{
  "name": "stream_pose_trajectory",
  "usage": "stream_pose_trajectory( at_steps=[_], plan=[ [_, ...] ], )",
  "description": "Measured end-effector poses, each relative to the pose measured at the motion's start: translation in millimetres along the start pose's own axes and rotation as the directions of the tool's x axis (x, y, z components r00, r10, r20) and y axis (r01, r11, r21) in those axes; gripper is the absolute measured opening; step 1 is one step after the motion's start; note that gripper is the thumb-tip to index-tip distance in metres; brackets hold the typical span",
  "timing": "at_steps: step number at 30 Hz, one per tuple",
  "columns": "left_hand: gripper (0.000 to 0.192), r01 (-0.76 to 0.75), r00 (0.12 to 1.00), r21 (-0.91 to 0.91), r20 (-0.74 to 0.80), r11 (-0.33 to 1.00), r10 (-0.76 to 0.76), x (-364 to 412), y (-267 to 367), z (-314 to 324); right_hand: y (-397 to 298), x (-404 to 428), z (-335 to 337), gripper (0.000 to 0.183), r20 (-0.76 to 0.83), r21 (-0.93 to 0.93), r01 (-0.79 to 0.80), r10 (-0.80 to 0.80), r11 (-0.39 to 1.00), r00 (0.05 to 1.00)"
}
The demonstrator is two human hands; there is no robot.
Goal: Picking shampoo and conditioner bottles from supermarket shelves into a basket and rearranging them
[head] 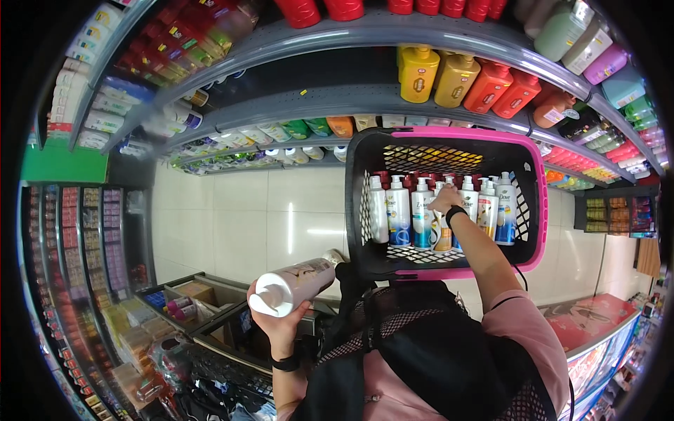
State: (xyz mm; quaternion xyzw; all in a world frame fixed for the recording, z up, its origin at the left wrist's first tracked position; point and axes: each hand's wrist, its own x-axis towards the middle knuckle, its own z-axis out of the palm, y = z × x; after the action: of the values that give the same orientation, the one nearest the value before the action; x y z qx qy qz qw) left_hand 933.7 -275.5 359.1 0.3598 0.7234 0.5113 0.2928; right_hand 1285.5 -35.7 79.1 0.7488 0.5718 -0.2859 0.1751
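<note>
My left hand [279, 321] is wrapped around a large pale pump bottle [305, 281] with a white cap, held tilted left of my body. My right hand [446, 199] reaches into a black plastic shopping basket with a pink rim [536, 210]. Its fingers are around the upper part of a white pump bottle with a gold label [441, 234], partly hidden by the hand. White Dove pump bottles, such as a blue-based one [398, 221] and one at the right end [506, 210], stand in a row there. Behind them show dark red pump tops [383, 179].
Store shelving [316, 108] curves across the far side, bearing yellow [418, 76] and red pump bottles [488, 87]. Pale floor tiles [239, 210] lie left of the basket. Open bins with boxed goods [197, 292] stand at lower left, and a red-topped display case [590, 321] at right.
</note>
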Motion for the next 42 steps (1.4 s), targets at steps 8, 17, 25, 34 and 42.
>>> stream_pose_trajectory(
  at_steps=[8, 17, 25, 34, 42],
  plan=[
    [0.096, -0.078, 0.994, -0.029, 0.075, 0.997, 0.08, 75, -50, -79, -12, -9, 5, 0.095, -0.07, 0.276, -0.091, 0.115, 0.957, 0.991],
    [0.089, -0.21, 0.969, 0.031, 0.14, 0.977, 0.203, 167, -92, -218, -94, -156, 1, 0.079, -0.64, 0.419, 0.159, 0.166, 0.894, 0.75],
    [0.089, -0.321, 0.944, 0.03, 0.089, 0.947, 0.317, 224, -108, -301, -211, -264, -76, 0.057, -0.739, 0.552, 0.533, 0.08, 0.641, 0.669],
    [0.092, -0.38, 0.925, -0.167, -0.093, 0.91, 0.37, 277, -120, -323, -373, -265, -97, 0.068, -0.821, 0.371, 0.831, -0.272, 0.414, 0.502],
    [0.094, -0.682, 0.716, -0.021, -0.223, 0.731, 0.662, 391, -113, -307, -493, -212, -116, 0.066, -0.778, 0.347, 0.909, -0.471, 0.23, 0.416]
  ],
)
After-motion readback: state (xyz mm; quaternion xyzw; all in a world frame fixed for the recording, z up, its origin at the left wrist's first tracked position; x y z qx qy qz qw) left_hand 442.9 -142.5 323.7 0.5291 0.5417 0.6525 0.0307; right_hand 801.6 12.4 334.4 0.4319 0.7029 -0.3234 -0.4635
